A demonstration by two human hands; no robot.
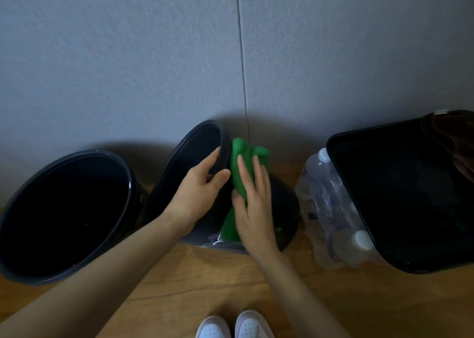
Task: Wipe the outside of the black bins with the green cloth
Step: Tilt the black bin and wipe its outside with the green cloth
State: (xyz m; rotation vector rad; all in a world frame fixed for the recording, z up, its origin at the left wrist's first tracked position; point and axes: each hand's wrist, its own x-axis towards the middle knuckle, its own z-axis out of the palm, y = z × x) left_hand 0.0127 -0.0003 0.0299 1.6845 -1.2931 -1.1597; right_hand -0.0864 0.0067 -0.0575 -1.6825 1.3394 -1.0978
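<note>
Three black bins on a wooden floor against a grey wall. Middle bin tipped over toward the left, open mouth turned to the left bin, which stands just beside it. Left hand hooked on the tilted bin's rim, grip closed around it, fingers inside and thumb outside. Right hand laid flat on the green cloth, fingers spread, grip pressing the cloth against the bin's outer side. Cloth bunched above the fingers and trailing below the palm. Pack of plastic bottles wedged between the middle bin and the square right bin. White shoes at the bottom edge.
</note>
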